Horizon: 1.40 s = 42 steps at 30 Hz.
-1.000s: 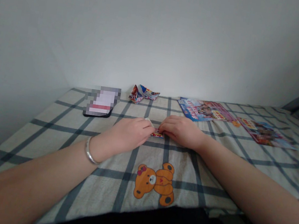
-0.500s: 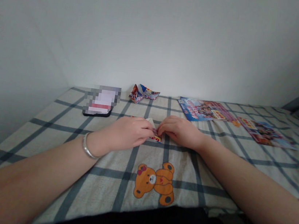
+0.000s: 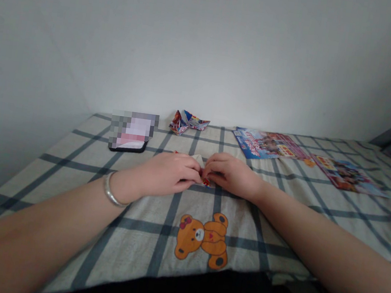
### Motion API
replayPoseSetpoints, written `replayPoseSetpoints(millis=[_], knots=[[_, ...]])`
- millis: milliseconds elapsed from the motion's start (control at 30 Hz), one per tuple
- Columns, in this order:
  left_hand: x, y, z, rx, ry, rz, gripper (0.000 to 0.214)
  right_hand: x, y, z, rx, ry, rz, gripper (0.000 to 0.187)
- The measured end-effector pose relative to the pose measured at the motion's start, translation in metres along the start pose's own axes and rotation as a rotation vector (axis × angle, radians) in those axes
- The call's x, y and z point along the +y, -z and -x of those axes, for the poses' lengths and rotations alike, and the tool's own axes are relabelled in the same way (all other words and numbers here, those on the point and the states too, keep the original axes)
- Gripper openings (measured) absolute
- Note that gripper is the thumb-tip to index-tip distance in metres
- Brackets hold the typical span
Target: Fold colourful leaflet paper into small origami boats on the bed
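Observation:
A small piece of printed paper (image 3: 206, 182) lies on the checked cloth between my hands, mostly hidden under the fingers. Its pale underside shows behind the fingertips, and a red and yellow bit peeks out in front. My left hand (image 3: 172, 171), with a silver bangle at the wrist, is closed on the paper's left part. From the right, my right hand (image 3: 227, 172) pinches it with curled fingers. The fingertips of both hands nearly meet over the paper.
A folded, colourful paper shape (image 3: 188, 123) sits by the wall. Left of it is a phone (image 3: 129, 143), its screen blurred out. Printed flyers (image 3: 268, 144) and another flyer (image 3: 350, 176) lie at the right. A cartoon bear (image 3: 203, 239) decorates the checked cloth (image 3: 140, 235).
My right hand has shifted slightly left, closer to my left fingertips. Less of the paper's printed side shows in front of the fingers now.

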<state>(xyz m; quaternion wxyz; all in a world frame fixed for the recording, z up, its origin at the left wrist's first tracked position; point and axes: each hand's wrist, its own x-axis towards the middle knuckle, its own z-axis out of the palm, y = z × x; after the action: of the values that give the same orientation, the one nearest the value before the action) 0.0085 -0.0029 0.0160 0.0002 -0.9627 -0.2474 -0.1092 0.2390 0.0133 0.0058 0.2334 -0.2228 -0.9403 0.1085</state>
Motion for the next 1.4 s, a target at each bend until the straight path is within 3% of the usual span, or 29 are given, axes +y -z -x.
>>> replayPoseSetpoints(millis=[267, 533, 867, 1067, 1400], knots=[[-0.001, -0.005, 0.000, 0.017, -0.030, 0.091, 0.028, 0.000, 0.005, 0.000, -0.078, 0.012, 0.020, 0.009], [-0.007, -0.008, 0.002, 0.091, -0.035, -0.089, 0.024, -0.003, 0.007, 0.001, -0.070, 0.000, 0.018, 0.008], [-0.002, -0.008, 0.001, 0.095, -0.094, -0.050, 0.024, -0.003, 0.011, 0.003, -0.092, -0.017, -0.030, 0.008], [0.006, 0.001, 0.000, 0.119, -0.227, 0.080, 0.027, 0.000, 0.014, 0.002, -0.114, 0.009, -0.007, 0.006], [0.006, 0.001, 0.000, 0.079, -0.162, 0.168, 0.025, 0.001, 0.012, 0.002, -0.102, -0.009, 0.025, 0.006]])
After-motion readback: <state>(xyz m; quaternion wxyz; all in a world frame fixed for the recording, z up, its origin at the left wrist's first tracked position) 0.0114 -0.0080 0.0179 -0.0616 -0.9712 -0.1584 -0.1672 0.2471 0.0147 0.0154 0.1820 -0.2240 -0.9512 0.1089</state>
